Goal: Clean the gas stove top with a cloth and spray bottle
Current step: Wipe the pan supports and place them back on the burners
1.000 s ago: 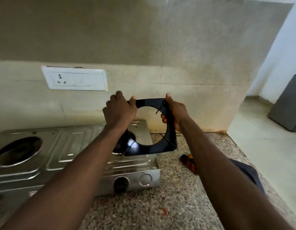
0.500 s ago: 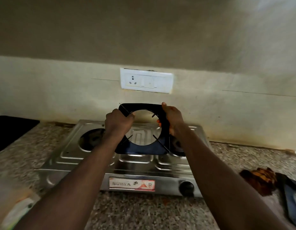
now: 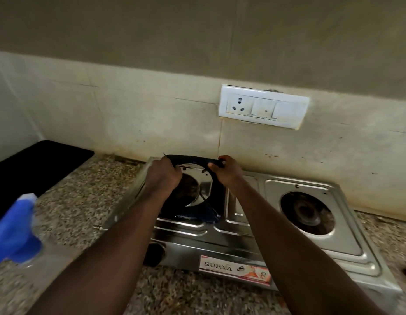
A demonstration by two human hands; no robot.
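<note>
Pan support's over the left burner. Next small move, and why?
Likely lower the far rim to lie flat. The pan support hangs tilted over the left burner, near edge low, left hand and right hand gripping its raised far rim.

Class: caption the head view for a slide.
Left hand and right hand hold a black pan support tilted over the left burner of the gas stove; blue spray bottle at left.

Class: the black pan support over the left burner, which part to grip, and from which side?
Grip the pan support by its flat outer frame, near the far corners, one hand per side, from the front, as the left hand and right hand do. Its centre is open and its prongs thin.
</note>
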